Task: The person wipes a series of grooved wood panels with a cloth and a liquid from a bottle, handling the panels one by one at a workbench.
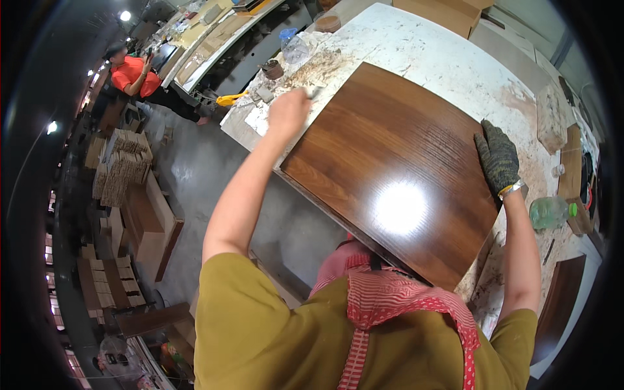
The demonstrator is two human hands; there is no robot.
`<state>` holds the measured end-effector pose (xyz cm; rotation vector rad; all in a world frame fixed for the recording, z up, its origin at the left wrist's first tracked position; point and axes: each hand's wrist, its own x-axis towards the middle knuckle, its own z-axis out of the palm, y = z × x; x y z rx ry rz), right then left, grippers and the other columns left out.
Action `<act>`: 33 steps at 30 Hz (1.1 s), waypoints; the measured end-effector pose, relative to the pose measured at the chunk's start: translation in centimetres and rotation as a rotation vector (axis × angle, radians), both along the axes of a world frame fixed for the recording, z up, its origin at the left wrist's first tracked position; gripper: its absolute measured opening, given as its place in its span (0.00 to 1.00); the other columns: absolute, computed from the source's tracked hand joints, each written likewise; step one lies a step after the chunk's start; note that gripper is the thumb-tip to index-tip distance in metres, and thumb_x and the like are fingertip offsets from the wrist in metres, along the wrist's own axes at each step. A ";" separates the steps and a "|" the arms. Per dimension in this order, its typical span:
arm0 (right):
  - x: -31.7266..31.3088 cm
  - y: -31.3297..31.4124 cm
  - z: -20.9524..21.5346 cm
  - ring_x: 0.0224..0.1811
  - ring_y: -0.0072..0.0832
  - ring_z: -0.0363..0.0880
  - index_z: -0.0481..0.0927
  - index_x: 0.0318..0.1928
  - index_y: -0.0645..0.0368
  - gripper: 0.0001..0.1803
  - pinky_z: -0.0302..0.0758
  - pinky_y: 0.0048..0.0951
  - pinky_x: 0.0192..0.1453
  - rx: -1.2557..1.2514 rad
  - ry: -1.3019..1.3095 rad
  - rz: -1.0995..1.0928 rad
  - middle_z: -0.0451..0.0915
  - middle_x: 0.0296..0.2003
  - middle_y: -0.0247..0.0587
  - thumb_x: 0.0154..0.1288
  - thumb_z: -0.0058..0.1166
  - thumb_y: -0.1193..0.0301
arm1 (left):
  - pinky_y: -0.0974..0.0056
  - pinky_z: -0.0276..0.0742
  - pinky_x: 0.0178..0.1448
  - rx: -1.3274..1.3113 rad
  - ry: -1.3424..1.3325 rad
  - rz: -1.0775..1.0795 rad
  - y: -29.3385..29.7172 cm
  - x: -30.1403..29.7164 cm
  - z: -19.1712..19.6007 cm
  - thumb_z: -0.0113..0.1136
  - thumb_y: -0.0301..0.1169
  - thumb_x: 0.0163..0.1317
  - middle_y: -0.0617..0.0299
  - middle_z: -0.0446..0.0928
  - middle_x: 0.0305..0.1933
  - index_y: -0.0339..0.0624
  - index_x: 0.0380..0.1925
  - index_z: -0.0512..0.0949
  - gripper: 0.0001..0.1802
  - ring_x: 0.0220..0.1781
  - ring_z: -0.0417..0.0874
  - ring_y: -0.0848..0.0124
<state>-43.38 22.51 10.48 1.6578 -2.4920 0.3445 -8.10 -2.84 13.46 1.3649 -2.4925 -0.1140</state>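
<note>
A glossy brown wood-grain panel (383, 149) lies on the white worktable, its near edge overhanging toward my body. My left hand (289, 116), bare and slightly blurred, is closed near the panel's far left edge. A small grey flat-bladed tool (316, 93) juts from its fingers; most of it is hidden in the fist. On the opposite side, my right hand (499, 157) wears a dark knitted glove. Its fingers are stretched out and rest along the panel's right edge. A bright light reflection covers part of the panel's surface.
The stained white worktable (416, 49) carries a yellow-handled tool (231, 99), a brown cup (272, 69) and a clear container (294, 47) at left. A green-capped bottle (549, 212) lies at right. A person in orange (136, 77) stands far left, beyond stacked boards (123, 166).
</note>
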 end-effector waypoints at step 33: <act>-1.4 1.0 -1.0 0.60 0.44 0.68 0.69 0.59 0.60 0.29 0.62 0.40 0.64 0.016 0.025 -0.004 0.71 0.56 0.54 0.69 0.34 0.52 | 0.52 0.75 0.34 -0.164 -0.095 -0.014 12.4 4.7 -0.6 0.54 0.30 0.55 0.52 0.77 0.26 0.42 0.24 0.77 0.05 0.33 0.80 0.55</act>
